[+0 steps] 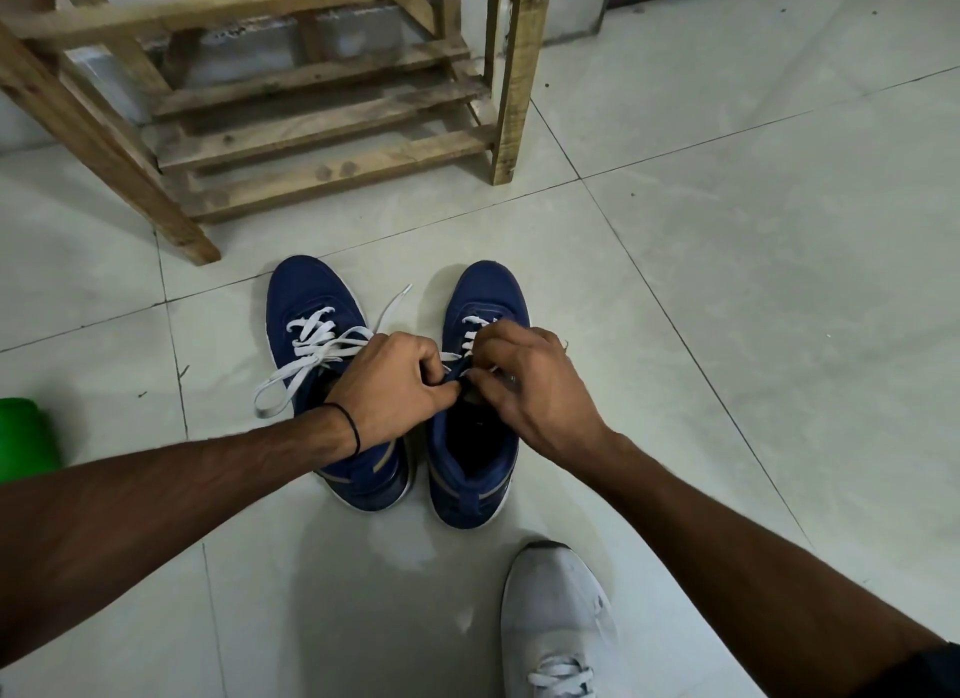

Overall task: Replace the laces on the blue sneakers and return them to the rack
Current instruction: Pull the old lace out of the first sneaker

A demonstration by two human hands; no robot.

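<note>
We've got both blue sneakers (306, 292) on the tiles (727, 282) near the wooden rack (332, 144), left hand (395, 388) pinching the eyelet flap of the right sneaker (485, 292) steady so the right hand (532, 388), pinching what looks like the white lace (470, 328), can thread it.

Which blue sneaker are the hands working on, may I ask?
The right sneaker: left hand and right hand pinch its laces; the left sneaker lies unattended.

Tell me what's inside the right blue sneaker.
In the right sneaker, only dark lining shows at the opening, with nothing lying there. Further forward, the left hand and right hand cover the inside.
</note>
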